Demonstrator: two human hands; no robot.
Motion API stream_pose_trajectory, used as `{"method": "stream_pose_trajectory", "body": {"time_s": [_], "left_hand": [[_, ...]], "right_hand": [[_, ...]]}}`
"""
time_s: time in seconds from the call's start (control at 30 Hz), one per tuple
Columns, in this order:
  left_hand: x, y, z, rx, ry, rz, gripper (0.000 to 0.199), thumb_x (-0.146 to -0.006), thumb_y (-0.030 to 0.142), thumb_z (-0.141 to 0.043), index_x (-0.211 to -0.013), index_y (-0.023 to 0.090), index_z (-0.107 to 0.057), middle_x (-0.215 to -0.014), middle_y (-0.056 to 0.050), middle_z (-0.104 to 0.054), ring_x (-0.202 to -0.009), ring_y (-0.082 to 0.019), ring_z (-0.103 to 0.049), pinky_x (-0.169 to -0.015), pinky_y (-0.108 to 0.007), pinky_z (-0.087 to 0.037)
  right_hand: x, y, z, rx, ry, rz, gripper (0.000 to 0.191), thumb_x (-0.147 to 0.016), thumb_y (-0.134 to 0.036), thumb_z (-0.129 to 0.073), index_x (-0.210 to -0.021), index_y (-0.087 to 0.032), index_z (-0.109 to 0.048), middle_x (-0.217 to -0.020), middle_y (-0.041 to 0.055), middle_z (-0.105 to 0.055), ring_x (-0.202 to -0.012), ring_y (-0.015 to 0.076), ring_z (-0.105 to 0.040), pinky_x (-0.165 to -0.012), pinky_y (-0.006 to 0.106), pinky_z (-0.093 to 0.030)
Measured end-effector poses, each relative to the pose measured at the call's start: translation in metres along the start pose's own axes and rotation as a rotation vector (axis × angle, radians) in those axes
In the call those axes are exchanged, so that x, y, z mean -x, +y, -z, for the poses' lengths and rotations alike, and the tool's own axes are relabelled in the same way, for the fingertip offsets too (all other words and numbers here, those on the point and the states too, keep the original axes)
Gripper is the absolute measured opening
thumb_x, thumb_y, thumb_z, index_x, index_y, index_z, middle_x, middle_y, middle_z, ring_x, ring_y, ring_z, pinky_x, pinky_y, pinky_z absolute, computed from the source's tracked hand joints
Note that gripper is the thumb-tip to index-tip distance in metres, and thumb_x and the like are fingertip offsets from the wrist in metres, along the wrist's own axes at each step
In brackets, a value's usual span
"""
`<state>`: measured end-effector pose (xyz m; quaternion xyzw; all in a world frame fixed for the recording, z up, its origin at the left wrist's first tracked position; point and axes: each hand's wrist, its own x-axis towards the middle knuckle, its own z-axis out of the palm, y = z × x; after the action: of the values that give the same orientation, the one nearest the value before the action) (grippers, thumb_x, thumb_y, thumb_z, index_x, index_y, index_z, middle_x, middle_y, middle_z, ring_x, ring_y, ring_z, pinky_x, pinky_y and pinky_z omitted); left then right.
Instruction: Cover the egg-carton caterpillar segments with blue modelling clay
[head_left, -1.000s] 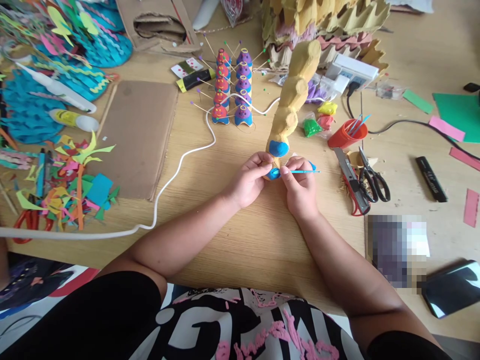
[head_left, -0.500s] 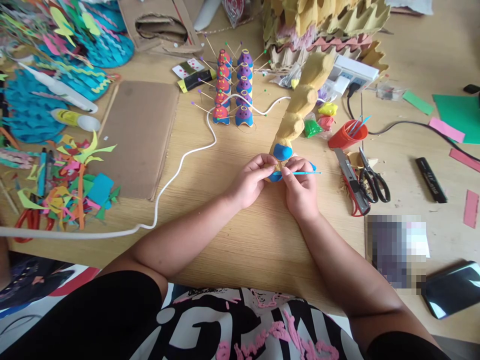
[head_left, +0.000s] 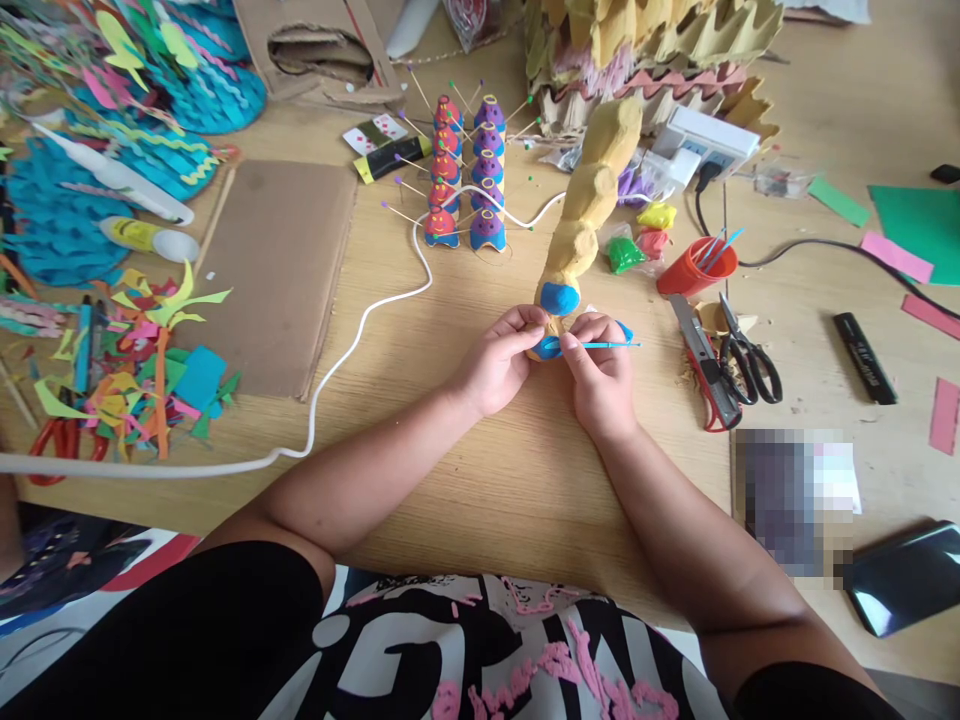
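A yellow strip of egg-carton cups (head_left: 596, 195) stretches away from me, with blue clay (head_left: 560, 299) on its near end. My left hand (head_left: 501, 360) pinches that near end from the left. Between the thumb and fingers of my right hand (head_left: 604, 375) is a thin blue modelling tool (head_left: 611, 345), lying almost level, its left end against the blue clay at the strip's tip. Another bit of blue clay (head_left: 624, 330) shows just behind my right fingers. My fingertips hide part of the cup they work on.
Two finished-looking rows of painted cups, one red (head_left: 441, 225) and one purple (head_left: 488, 228), stand ahead with pins stuck in. To the right are an orange cup (head_left: 686, 272), scissors (head_left: 746, 365), a cutter (head_left: 709, 370) and a phone (head_left: 907, 580). A white cable (head_left: 360, 335) crosses the left.
The far end of the yellow egg-carton strip has swung slightly left. Both hands stay nearly in place, still holding the strip and the blue tool.
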<state>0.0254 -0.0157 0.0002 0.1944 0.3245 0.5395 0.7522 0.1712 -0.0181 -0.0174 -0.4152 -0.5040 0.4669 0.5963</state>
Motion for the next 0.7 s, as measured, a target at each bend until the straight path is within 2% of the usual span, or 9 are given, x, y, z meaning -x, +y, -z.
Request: {"method": "stream_pose_trajectory", "body": {"time_s": [0.2,0.37,0.7], "left_hand": [[0.0000,-0.0007,0.0007,0.004,-0.011,0.003,0.014,-0.091,0.020,-0.081,-0.092,0.023,-0.067,-0.096,0.001,-0.073,-0.083,-0.014,-0.065,-0.085,-0.030,-0.052],[-0.0009,-0.0019,0.0032,0.022,-0.039,-0.014,0.015,-0.090,0.019,-0.082,-0.092,0.022,-0.068,-0.093,0.001,-0.072,-0.083,-0.013,-0.064,-0.084,-0.028,-0.052],[-0.0005,-0.0013,0.0029,0.045,-0.019,0.004,0.011,-0.093,0.015,-0.078,-0.092,0.022,-0.069,-0.088,0.001,-0.068,-0.078,-0.012,-0.061,-0.082,-0.027,-0.051]], "right_hand": [[0.0012,0.0018,-0.0004,-0.051,0.008,0.008,0.049,-0.088,-0.061,-0.092,-0.079,-0.025,-0.059,-0.091,-0.0012,-0.057,-0.090,0.0172,-0.055,-0.087,0.036,-0.048],[0.0012,0.0003,0.0005,0.026,0.005,0.022,0.050,-0.089,-0.062,-0.090,-0.080,-0.026,-0.058,-0.090,-0.0011,-0.056,-0.091,0.0184,-0.056,-0.089,0.038,-0.049],[0.0019,-0.0002,0.0013,0.094,-0.004,0.046,0.050,-0.092,-0.065,-0.087,-0.081,-0.026,-0.058,-0.093,0.0002,-0.059,-0.094,0.0202,-0.057,-0.092,0.042,-0.051]]}}
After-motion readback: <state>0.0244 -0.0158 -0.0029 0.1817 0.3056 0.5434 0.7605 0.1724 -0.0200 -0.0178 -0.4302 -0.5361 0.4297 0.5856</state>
